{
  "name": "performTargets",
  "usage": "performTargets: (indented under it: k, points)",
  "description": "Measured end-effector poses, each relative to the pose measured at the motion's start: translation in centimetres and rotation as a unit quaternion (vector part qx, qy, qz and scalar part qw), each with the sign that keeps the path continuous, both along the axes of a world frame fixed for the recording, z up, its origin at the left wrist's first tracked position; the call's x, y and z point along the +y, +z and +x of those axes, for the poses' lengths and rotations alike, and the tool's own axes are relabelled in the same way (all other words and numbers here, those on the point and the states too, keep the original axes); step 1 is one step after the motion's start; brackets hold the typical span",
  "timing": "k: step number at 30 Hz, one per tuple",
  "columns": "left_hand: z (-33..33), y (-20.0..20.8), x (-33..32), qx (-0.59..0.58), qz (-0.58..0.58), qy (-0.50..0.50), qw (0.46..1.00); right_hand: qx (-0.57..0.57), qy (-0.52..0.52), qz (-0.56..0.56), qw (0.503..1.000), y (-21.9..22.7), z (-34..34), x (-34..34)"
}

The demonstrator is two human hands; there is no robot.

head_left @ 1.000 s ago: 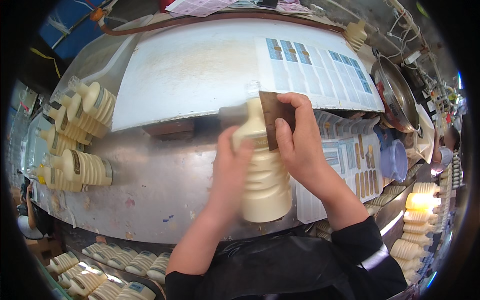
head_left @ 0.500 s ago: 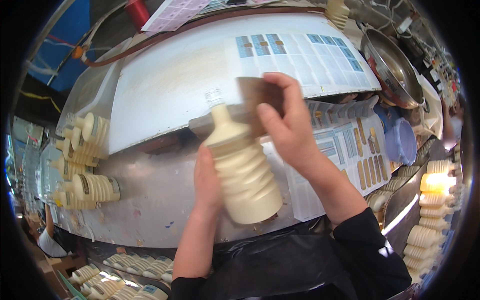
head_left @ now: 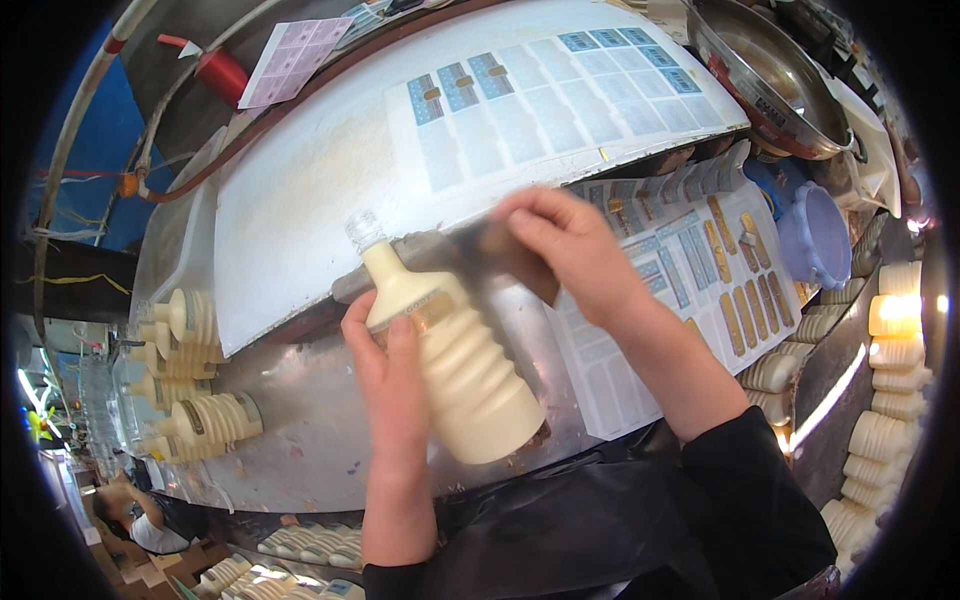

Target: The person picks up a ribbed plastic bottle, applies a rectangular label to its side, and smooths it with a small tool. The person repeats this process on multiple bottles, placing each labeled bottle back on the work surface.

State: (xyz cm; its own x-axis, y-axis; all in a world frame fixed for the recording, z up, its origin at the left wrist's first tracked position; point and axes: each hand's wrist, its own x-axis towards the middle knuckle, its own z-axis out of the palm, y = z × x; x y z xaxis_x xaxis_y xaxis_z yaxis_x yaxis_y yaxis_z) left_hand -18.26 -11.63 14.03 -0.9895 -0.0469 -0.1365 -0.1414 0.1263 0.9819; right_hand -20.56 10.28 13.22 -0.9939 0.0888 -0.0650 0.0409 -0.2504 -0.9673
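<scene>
A cream, ribbed bottle with a clear threaded neck lies tilted, neck pointing away to the left. My left hand grips its left side, thumb by a gold strip label on the shoulder. My right hand is closed, fingertips pinched on a thin, flat brown piece, blurred by motion; I cannot make out its material. This piece is to the right of the bottle's shoulder, apart from it. Behind the bottle neck, a grey-brown pad or cloth lies along the edge of the white board.
Label sheets lie on the white board; another sheet with gold strips lies right. Labelled bottles stand left. A purple basin and metal pan are at right. A person is at far lower left.
My left hand and the bottle have shifted left in view, and the gold label now shows on the shoulder. My right hand has lowered slightly with the brown piece. The view has also shifted.
</scene>
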Motion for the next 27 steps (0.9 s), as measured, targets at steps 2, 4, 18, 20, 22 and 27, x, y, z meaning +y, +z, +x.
performTargets:
  k: [2, 4, 18, 20, 22, 27]
  points:
    - [-0.1, 0.2, 0.2, -0.009, 0.007, 0.006, 1.000, -0.059, 0.054, 0.091, 0.993, 1.8, 0.6, -1.6]
    - [-0.2, 0.5, 0.3, -0.024, 0.026, 0.010, 0.999, -0.024, 0.052, 0.276, 0.959, 2.6, 0.9, -3.3]
    - [-0.2, -1.2, -0.8, 0.032, 0.062, -0.021, 0.997, -0.039, 0.111, 0.154, 0.981, 0.8, 0.1, -4.7]
    - [-0.2, -0.6, -0.4, 0.024, 0.076, -0.008, 0.997, -0.072, 0.126, 0.263, 0.954, 3.1, 0.5, -4.9]
    - [-0.1, -0.4, -0.1, -0.007, 0.079, 0.003, 0.997, -0.053, 0.109, 0.332, 0.935, 3.4, 0.8, -5.6]
    - [-0.3, -1.6, -0.4, 0.003, 0.089, -0.012, 0.996, -0.030, 0.094, 0.205, 0.974, 0.4, 0.6, -5.4]
